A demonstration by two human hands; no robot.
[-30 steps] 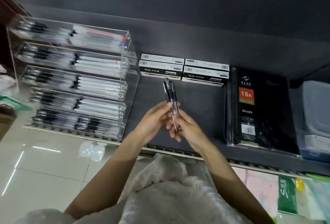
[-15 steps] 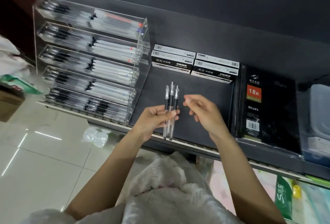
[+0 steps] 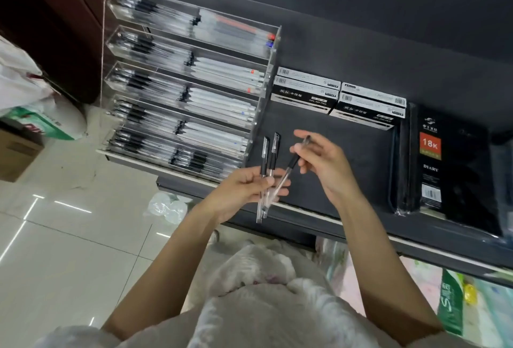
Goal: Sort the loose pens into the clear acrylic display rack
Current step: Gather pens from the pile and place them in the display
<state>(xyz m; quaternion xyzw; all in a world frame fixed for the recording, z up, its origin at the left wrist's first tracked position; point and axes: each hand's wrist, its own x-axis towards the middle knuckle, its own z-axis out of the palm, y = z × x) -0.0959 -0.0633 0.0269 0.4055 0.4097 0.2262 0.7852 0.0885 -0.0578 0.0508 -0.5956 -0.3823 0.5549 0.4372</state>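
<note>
My left hand (image 3: 247,189) grips two clear pens with black caps (image 3: 268,158), caps pointing up, over the front edge of the dark shelf. My right hand (image 3: 323,161) pinches the capped end of a third pen (image 3: 291,167). That pen slants down to the left, and its clear lower end still lies among my left fingers. The clear acrylic display rack (image 3: 266,75) stands at the shelf's left end, just left of my hands. Its tiers hold rows of black pens on the left and white pens on the right.
Two stacks of pen boxes (image 3: 336,97) lie at the back of the dark shelf (image 3: 361,158). Black diary notebooks (image 3: 449,170) stand to the right. White bags (image 3: 25,83) and a cardboard box (image 3: 16,156) sit on the tiled floor at left.
My right hand, which was off the pens half a second ago, now pinches one pen and has tilted it away from the two in my left hand. The view has shifted left.
</note>
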